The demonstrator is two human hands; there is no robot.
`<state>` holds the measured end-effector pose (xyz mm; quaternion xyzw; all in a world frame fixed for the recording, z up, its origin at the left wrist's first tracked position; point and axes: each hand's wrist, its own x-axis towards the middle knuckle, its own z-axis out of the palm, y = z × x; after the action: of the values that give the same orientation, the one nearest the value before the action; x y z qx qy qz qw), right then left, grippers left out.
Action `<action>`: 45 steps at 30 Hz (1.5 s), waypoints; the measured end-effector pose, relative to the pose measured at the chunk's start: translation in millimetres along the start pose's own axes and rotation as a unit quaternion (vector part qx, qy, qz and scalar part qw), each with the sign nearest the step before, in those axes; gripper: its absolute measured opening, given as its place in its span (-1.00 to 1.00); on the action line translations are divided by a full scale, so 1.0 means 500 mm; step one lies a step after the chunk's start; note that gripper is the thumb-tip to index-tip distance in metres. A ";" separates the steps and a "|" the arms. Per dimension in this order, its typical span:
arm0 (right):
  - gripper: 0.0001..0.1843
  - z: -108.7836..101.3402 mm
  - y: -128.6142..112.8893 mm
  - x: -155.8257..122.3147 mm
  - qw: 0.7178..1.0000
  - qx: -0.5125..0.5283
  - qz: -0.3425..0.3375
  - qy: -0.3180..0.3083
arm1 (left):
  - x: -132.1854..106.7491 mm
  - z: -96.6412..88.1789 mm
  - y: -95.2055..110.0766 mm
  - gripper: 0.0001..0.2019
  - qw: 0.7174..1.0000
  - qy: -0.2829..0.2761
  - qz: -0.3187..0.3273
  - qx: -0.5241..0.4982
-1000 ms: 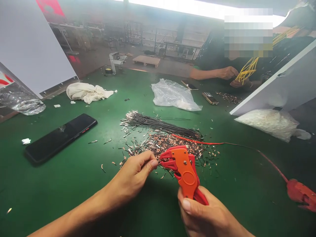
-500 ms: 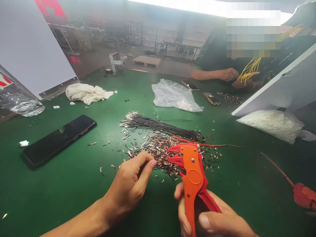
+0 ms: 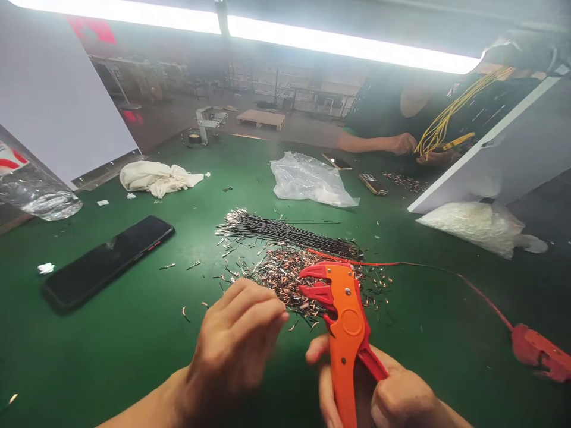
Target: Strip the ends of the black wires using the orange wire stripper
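Note:
My right hand point(image 3: 392, 386) is wrapped round the handles of an orange and red wire stripper point(image 3: 350, 321), whose jaws stand apart and point left. Just left of the jaws is my left hand point(image 3: 241, 333), its fingers curled and pressed together. What they hold, if anything, is hidden. Beneath the jaws lies a heap of short wire ends and copper scraps point(image 3: 285, 273). Behind it rests a bundle of thin black wires point(image 3: 289, 229) with metal terminals at the left end. A red cord point(image 3: 401, 263) runs right, across the table behind the stripper.
On the green table point(image 3: 134, 351) lie a black phone point(image 3: 109, 261), a white cloth point(image 3: 158, 178) and a clear plastic bag point(image 3: 310, 181). A bottle point(image 3: 40, 193) is at left. At right are a filled bag point(image 3: 473, 226) and a red tool point(image 3: 542, 351). Opposite, a co-worker's hands hold yellow wires point(image 3: 435, 134).
My left hand has turned, its back now facing up and its fingers lower. The wire stripper stays in my right hand, whose thumb has shifted. The head view has tilted up a little.

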<state>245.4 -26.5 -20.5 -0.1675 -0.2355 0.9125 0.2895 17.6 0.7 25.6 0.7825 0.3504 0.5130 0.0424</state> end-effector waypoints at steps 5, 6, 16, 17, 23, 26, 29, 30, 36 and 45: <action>-0.28 -0.046 0.028 -0.006 0.999 -0.034 0.015 -0.024 | -0.008 -0.009 0.003 -0.90 0.980 -0.048 0.171 0.089; -0.30 -0.050 0.030 -0.007 0.999 -0.040 0.019 -0.022 | -0.010 -0.009 0.003 -0.87 0.975 -0.060 0.192 0.097; -0.31 0.008 -0.014 0.007 0.999 0.039 0.001 -0.020 | 0.008 -0.011 0.009 -0.89 0.996 -0.018 0.048 0.070; -0.34 0.018 -0.016 0.008 0.999 0.034 0.000 0.010 | 0.007 -0.008 0.010 -0.89 0.997 -0.024 0.033 0.072; -0.55 0.054 -0.013 0.012 0.998 0.051 0.011 0.018 | -0.015 0.012 0.026 -0.87 0.997 -0.065 -0.004 0.042; -0.62 0.054 -0.003 0.013 0.998 0.053 0.016 0.021 | -0.026 0.021 0.030 -0.85 0.997 -0.074 -0.030 0.007; -0.63 0.055 0.004 0.010 0.998 0.062 0.023 0.006 | -0.030 0.028 0.029 -0.84 0.995 -0.073 -0.057 -0.031; -0.62 0.057 0.005 0.009 0.997 0.067 0.025 -0.001 | -0.030 0.029 0.028 -0.85 0.995 -0.069 -0.065 -0.041; -0.65 0.062 0.002 0.005 0.996 0.080 0.021 -0.021 | -0.030 0.032 0.028 -0.86 0.986 -0.053 -0.131 -0.092; -0.57 0.060 0.017 0.014 0.998 0.053 0.012 -0.032 | -0.030 0.036 0.036 -0.87 0.952 -0.043 -0.231 -0.195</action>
<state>222.9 -38.4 -1.2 -0.1251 -0.1937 0.9320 0.2796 38.2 -16.4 13.0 0.6780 0.4127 0.5130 0.3268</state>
